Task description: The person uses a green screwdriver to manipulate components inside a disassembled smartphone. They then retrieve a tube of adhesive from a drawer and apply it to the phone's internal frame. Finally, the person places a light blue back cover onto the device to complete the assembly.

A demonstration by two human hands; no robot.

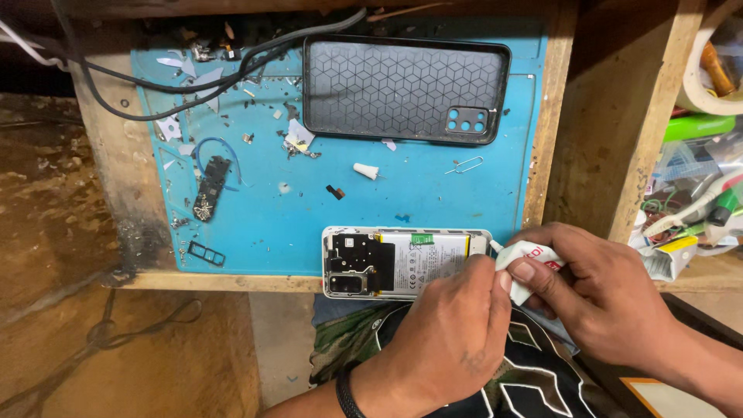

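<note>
An opened phone lies at the front edge of a blue work mat, its battery and circuit board showing. My left hand rests on the phone's right end and holds it. My right hand grips a small white glue tube, whose thin nozzle points at the phone's right edge. A dark phone case with a cube pattern lies at the back of the mat.
Small parts lie scattered on the mat: a black circuit strip, a SIM tray, a white nozzle cap, a SIM pin. Black cables cross the back left. A cluttered wooden shelf stands on the right.
</note>
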